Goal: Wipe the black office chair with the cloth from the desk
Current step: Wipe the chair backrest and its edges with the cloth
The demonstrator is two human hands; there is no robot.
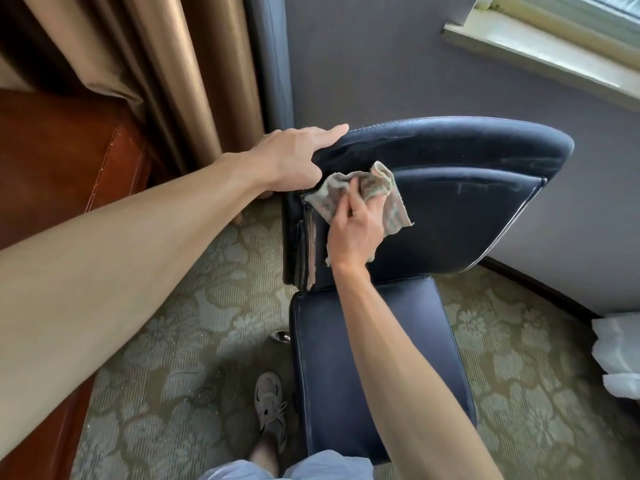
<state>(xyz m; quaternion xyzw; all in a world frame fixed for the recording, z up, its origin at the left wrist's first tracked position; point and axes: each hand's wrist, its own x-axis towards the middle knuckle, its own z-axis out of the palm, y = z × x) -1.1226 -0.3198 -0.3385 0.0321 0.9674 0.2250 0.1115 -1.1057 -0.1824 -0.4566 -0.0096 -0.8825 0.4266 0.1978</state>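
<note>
The right hand (pixel 353 233) pinched the cloth (pixel 367 188) against the chair back (pixel 467 206) beside the flat left hand (pixel 294 157); the back stretched rightward

dark chair (pixel 450 209), grey-green floral carpet (pixel 180 341)

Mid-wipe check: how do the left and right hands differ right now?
The left hand lies bare on the top corner of the backrest; the right hand holds the bunched cloth. The left hand sits higher, at the top edge; the right hand is lower, on the front face. The left hand's fingers look fairly straight; the right hand's are curled. Both are at the same end of the backrest.
</note>
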